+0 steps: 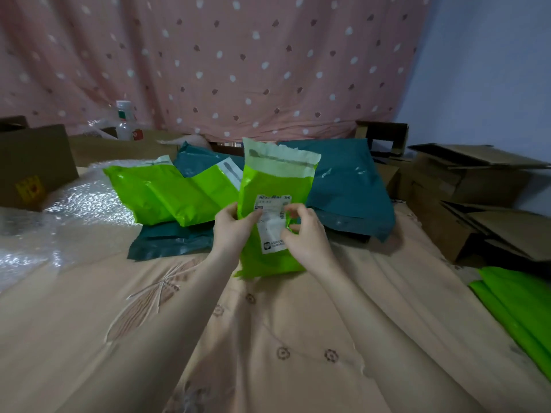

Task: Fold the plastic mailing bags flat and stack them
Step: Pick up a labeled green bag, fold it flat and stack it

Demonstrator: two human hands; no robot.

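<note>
Left hand point(235, 225) and right hand point(301, 231) hold a green mailing bag point(274, 180) upright above the bed point(268, 323); green and teal bags point(348, 186) lie behind it.

A beige bedsheet with embroidered leaf and flower patterns point(208, 338) covers the surface in the foreground. On its left side lies a crumpled sheet of clear bubble wrap point(59, 216). Behind that stands a brown cardboard box with a yellow sticker point(35, 165), at the left edge. Further back, a clear plastic bottle with a white cap and a red-and-green label point(126, 122) stands upright near the curtain. A pink curtain with white and dark dots point(223, 61) hangs across the back. To its right is a plain pale blue wall point(492, 70). Flattened and stacked brown cardboard boxes point(477, 198) fill the right side, and another opened brown cardboard box point(384, 135) sits behind them near the curtain.
</note>
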